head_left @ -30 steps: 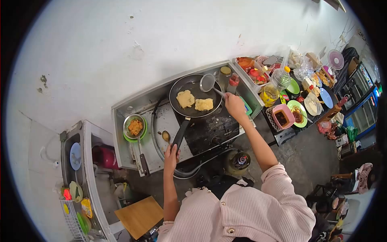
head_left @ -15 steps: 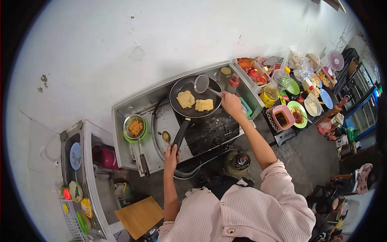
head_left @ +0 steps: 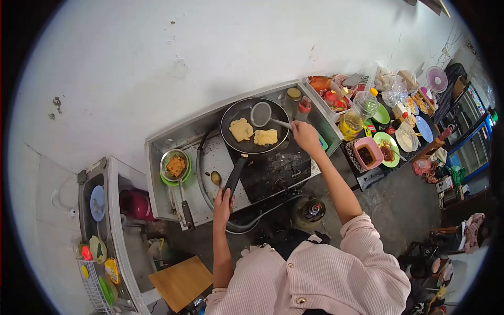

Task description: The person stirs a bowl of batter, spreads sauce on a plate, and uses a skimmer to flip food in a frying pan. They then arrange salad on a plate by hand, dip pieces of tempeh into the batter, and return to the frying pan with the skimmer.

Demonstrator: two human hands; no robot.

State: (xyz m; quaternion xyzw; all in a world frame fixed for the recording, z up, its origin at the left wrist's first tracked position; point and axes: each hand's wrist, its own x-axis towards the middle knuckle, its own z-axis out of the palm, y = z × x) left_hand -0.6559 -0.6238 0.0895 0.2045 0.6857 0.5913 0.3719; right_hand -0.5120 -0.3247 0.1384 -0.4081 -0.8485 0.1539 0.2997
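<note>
My left hand (head_left: 223, 206) is wrapped round the black handle of a frying pan (head_left: 247, 108), which sits over the stove (head_left: 273, 176). Two pale yellow fritter-like pieces lie in the pan: one piece (head_left: 241, 129) on the left, another piece (head_left: 265, 137) on the right. My right hand (head_left: 306, 137) grips the handle of a ladle (head_left: 261, 114). The ladle's round grey head is over the far part of the pan, above and beside the right piece. Whether it touches the pan I cannot tell.
Left of the stove, a strainer (head_left: 175, 164) with orange food rests on a green dish; a spoon (head_left: 216, 178) lies nearby. At right stand a sauce bottle (head_left: 303, 108), an oil bottle (head_left: 350, 126), a pink bowl (head_left: 368, 153) and a green plate (head_left: 387, 149). A gas cylinder (head_left: 310, 210) is below.
The ladle's head has shifted slightly left and down over the pan, and my right hand has moved a little down and right. My left hand and the pan stay nearly still.
</note>
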